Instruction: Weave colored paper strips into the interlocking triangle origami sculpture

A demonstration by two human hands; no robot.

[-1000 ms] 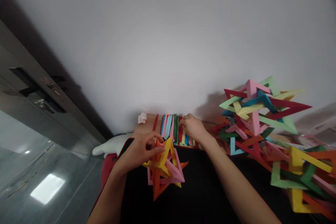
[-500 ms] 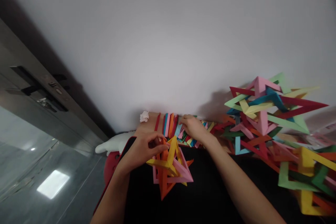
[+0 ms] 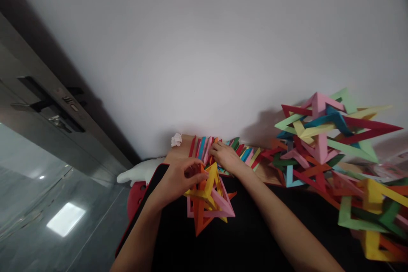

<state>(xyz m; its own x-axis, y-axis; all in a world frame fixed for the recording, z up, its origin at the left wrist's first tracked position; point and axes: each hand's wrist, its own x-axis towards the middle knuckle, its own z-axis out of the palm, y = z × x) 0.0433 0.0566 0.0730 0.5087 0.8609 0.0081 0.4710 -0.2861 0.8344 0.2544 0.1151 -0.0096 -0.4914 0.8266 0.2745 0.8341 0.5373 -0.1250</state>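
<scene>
My left hand (image 3: 180,182) pinches the top of an interlocked folded-paper star (image 3: 219,206) with orange, yellow and pink frames. The star hangs over a black surface, its orange point downward. My right hand (image 3: 225,156) is over a row of coloured folded paper strips (image 3: 201,148) by the wall. Its fingers are bent and close together on an orange paper strip (image 3: 216,140), which sticks out above them. The fingertips are partly hidden among the strips.
Large multicoloured paper stars (image 3: 321,131) are piled at the right. A crumpled white paper (image 3: 176,140) lies on a brown board (image 3: 185,142) at the wall. The black surface (image 3: 248,238) is below my hands. A door (image 3: 47,102) with a handle stands left.
My right hand has moved left along the row of strips, uncovering strips on its right. My left hand still holds the star, which has barely moved.
</scene>
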